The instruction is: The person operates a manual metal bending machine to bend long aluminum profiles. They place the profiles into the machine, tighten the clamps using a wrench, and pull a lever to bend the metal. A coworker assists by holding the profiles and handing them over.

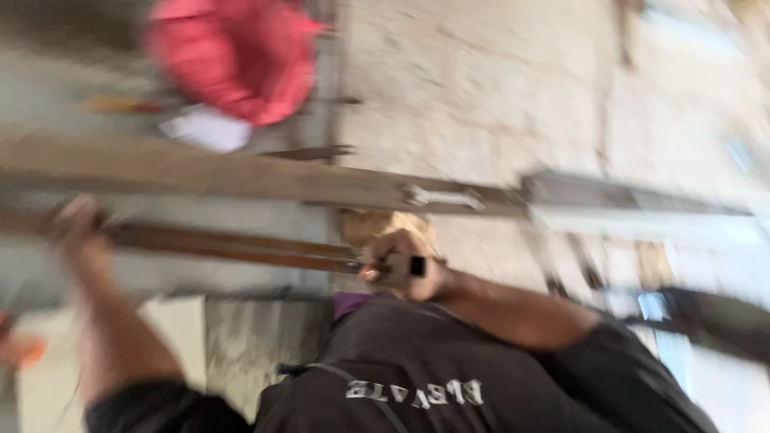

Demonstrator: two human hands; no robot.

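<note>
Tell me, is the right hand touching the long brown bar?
Touching. The head view, though blurred, shows the right hand wrapped around the end of the brown bar, fingers closed over it. The left hand grips its other end.

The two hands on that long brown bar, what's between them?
In the head view, only the bar itself runs between the left hand and the right hand. Nothing else sits on that stretch, though the picture is blurred.
</note>
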